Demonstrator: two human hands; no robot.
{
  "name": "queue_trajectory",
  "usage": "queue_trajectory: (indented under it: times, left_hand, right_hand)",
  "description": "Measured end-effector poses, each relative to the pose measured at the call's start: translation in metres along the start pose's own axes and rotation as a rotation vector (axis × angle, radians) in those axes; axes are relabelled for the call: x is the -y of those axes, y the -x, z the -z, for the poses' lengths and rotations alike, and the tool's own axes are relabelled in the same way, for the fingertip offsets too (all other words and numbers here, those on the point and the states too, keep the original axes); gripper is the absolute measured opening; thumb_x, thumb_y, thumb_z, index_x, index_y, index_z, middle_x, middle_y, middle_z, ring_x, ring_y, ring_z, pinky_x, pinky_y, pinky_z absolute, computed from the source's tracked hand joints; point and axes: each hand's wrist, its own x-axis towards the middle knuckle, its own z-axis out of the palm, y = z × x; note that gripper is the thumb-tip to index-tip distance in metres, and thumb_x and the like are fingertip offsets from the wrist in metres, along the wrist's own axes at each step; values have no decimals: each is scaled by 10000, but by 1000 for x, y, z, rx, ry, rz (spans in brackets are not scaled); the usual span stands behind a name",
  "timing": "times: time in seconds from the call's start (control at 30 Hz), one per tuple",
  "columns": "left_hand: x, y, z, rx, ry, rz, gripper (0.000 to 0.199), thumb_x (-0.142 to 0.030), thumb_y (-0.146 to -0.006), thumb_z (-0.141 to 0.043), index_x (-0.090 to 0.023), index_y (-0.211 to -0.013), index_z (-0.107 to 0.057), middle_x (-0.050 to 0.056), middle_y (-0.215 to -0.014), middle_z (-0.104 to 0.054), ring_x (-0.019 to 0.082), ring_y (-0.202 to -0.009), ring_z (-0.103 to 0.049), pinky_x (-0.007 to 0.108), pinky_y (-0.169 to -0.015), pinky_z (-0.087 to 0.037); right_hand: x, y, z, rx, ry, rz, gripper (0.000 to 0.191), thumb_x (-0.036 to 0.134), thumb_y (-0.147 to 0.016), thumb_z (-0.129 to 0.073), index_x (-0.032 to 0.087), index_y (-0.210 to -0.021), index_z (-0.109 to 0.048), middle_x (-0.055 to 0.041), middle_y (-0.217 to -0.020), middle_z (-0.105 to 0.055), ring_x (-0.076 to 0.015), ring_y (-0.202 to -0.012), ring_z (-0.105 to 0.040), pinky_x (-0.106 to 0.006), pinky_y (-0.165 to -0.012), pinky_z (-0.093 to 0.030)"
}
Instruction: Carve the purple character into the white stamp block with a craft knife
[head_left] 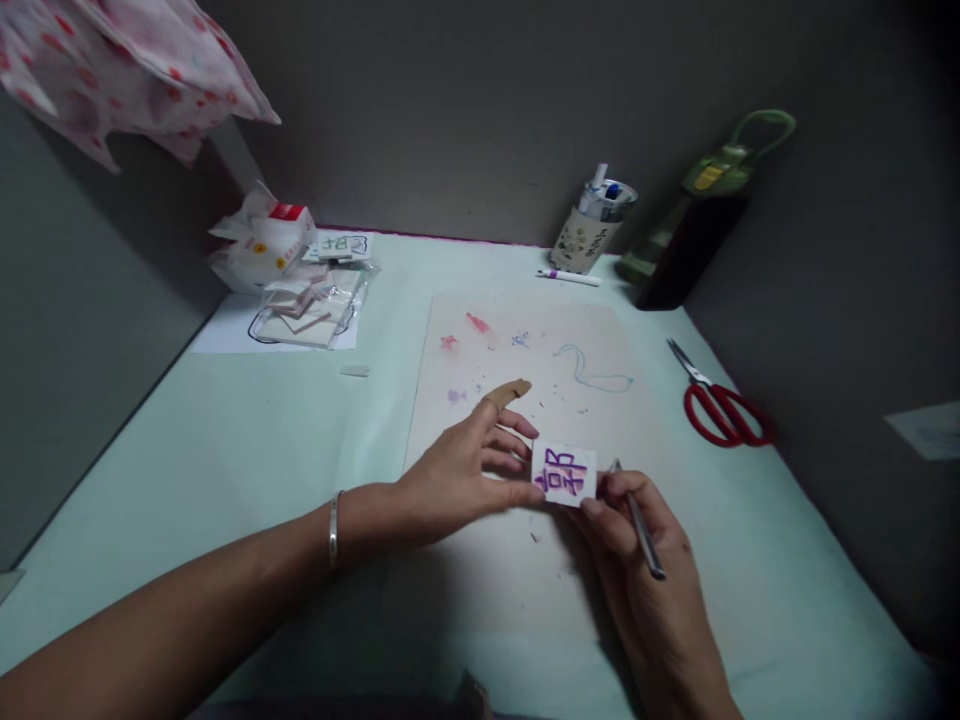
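Observation:
A small white square piece with a purple written character faces me over the pale board. My left hand pinches its left edge, thumb in front, while the index finger, in a tan cover, stretches out above. At the lower right corner, my right thumb presses on the piece. Also in my right hand is a slim metal pen-like tool, slanting between the fingers; its working tip is hard to make out. Small crumbs and coloured marks lie on the board beneath.
Red-handled scissors lie on the right. A pen cup, a capped marker and a green-lidded bottle are at the back right. Plastic-wrapped white pieces and a tissue pack sit back left. Grey walls enclose the table.

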Motion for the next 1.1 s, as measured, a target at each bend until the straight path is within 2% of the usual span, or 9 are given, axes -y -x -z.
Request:
queue_trajectory:
  times: [0.1, 0.23, 0.43, 0.73, 0.87, 0.97, 1.03, 1.1]
  left_hand:
    - [4, 2, -3, 53, -95, -87, 1126, -205, -678, -883, -328, -1613, -269, 117, -1354, -500, 250, -1079, -617, 488, -983, -597]
    - [6, 5, -2, 100, -187, -199, 1012, -134, -790, -777, -340, -1636, -260, 104, -1335, -514, 250, -1115, -613, 507, -1022, -585]
    - [7, 4, 3, 101, -175, -176, 1005, -136, -809, -773, -333, -1643, -248, 98, -1312, -565, 232, -1059, -643, 504, -1010, -593]
    - [11, 5, 4, 106, -269, -265, 973, -181, -831, -781, -339, -1645, -271, 96, -1296, -556, 247, -1057, -633, 505, -1016, -574]
    - [6, 5, 9, 180, -378, -272, 1051, -223, -826, -819, -363, -1668, -206, 119, -1382, -540, 248, -1046, -619, 485, -997, -570]
    - [0, 6, 13, 259, -402, -233, 1014, -200, -865, -761, -380, -1673, -174, 136, -1534, -487, 193, -955, -632, 406, -930, -584]
    - [-2, 6, 14, 303, -441, -212, 957, -163, -893, -697, -370, -1672, -180, 122, -1502, -543, 162, -876, -625, 368, -899, -575]
    - [-1, 6, 15, 300, -546, -249, 924, -145, -890, -679, -334, -1667, -216, 113, -1409, -616, 206, -949, -624, 395, -949, -544]
  right_hand:
    - [-2, 0, 2, 19, 13, 10, 466, 325, -541, -989, 221, -751, -587, 54, -775, -590, -106, -723, -561, -189, -661, -491]
    - [-5, 0, 4, 65, 59, 32, 455, 328, -586, -973, 229, -770, -569, 43, -809, -608, -128, -756, -561, -212, -680, -482]
    - [-7, -1, 6, 97, 106, 15, 483, 294, -565, -984, 244, -802, -566, 44, -776, -595, -136, -733, -506, -224, -666, -440]
    - [-7, 2, 7, 79, 102, 47, 462, 389, -619, -984, 236, -808, -592, 49, -789, -581, -124, -739, -520, -210, -686, -456]
    - [-5, -3, 12, 53, 149, 56, 440, 427, -648, -969, 245, -879, -641, 26, -867, -656, -142, -781, -578, -228, -702, -474]
    - [-4, -7, 16, 118, 194, 36, 428, 452, -705, -941, 247, -963, -667, -7, -929, -708, -170, -811, -632, -268, -731, -507]
    - [-3, -8, 16, 179, 229, 45, 399, 460, -758, -910, 251, -1003, -674, -12, -931, -719, -171, -803, -647, -278, -731, -518]
    - [-3, -7, 14, 185, 297, 97, 357, 480, -828, -858, 254, -1040, -680, -28, -968, -739, -185, -861, -677, -293, -775, -534]
